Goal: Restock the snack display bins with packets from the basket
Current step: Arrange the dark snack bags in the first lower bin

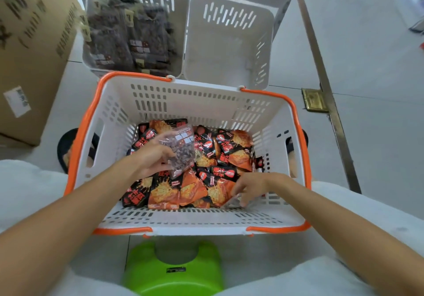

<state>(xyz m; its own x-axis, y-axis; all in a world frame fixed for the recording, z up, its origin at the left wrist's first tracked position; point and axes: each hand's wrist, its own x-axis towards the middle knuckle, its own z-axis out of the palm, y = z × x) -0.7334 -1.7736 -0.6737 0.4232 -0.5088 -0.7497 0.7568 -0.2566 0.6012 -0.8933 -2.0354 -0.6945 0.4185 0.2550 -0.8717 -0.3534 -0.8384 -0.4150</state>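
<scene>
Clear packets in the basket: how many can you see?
2. One clear packet is held in the left hand over the orange packets; the other lies in the basket's near right corner, under the right hand. More may be hidden beneath.

The left forearm [75, 203] and right forearm [332, 215], both bare, reach forward and angle inward. The left grip [153, 155] is the higher one, palm turned right, with fingers and thumb curled round a clear packet [182, 148] held upright. The right grip [251, 186] sits lower and nearer, palm down, fingertips [243, 202] pinching a second packet [232, 202]; the two grips are apart
</scene>
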